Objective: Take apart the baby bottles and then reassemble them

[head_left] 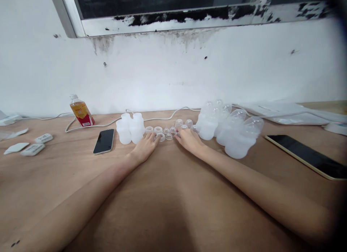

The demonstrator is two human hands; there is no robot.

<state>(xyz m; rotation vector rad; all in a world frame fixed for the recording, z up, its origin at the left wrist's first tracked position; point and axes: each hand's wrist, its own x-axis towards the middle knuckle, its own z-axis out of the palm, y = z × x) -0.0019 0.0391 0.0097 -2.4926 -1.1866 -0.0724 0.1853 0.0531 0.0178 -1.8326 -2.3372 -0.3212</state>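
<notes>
A: Where are the small clear plastic caps (166, 132) kept?

B: In a loose row on the brown wooden table (168, 194), between two white translucent bottles (130, 128) and a laid-down cluster of bottles (230, 131), so both are within reach.

A: And the hands?

B: The left hand (145, 148) is laid flat, fingertips touching a cap; the right hand (189, 140) is curled over others (any grip cannot be told).

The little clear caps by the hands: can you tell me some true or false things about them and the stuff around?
1. The small clear caps lie between the two hands. True.
2. The left hand holds the phone. False: the phone lies flat on the table, apart from it.
3. The drink bottle stands left of the phone. True.
4. The white bottles are stacked on the tablet. False: they stand on the table.
</notes>
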